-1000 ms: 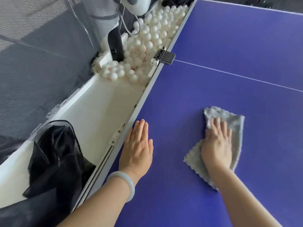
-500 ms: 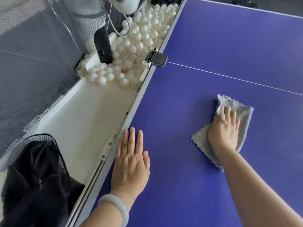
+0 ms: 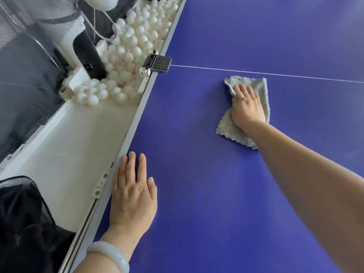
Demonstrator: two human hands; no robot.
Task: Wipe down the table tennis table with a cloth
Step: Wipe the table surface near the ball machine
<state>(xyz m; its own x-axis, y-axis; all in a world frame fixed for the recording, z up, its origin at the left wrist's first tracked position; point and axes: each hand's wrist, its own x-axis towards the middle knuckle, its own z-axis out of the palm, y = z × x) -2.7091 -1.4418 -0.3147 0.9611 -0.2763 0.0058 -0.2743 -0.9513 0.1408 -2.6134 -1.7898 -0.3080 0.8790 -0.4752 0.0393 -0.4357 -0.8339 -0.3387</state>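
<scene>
Currently, one right hand (image 3: 247,107) is pressing flat on one grey cloth (image 3: 245,113) at centre right, while one left hand (image 3: 132,196) is lying open, empty, on the blue table (image 3: 206,174) at lower left.

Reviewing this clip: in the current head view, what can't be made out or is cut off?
- Cloth middle: covered by the right hand, so folds underneath are unknown.
- Table: far and right edges run out of frame; no dirt or wiped streaks discernible.
- White device above the balls: cropped by the top edge.
- Clamp lettering: too small to read.
- Black mesh: cut off at the bottom left; contents hidden.
</scene>
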